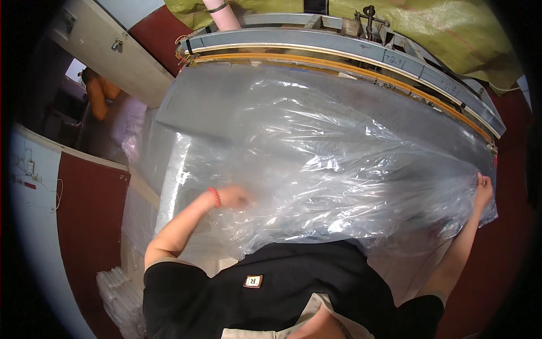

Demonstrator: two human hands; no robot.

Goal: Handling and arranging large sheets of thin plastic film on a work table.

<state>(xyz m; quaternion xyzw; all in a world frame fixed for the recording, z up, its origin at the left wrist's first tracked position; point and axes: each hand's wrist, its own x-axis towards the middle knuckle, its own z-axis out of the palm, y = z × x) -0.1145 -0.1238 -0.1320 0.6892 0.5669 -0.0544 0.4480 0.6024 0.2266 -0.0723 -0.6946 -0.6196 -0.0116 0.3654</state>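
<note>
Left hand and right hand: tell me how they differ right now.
The left hand lies under the clear plastic sheet, near its left side, blurred by the film; the right hand is outside it, pinching the sheet's far right edge. The left wrist wears a red band; the right wrist is bare. The left arm is bent, the right arm stretched out. Both hands touch the same sheet over the grey table.
</note>
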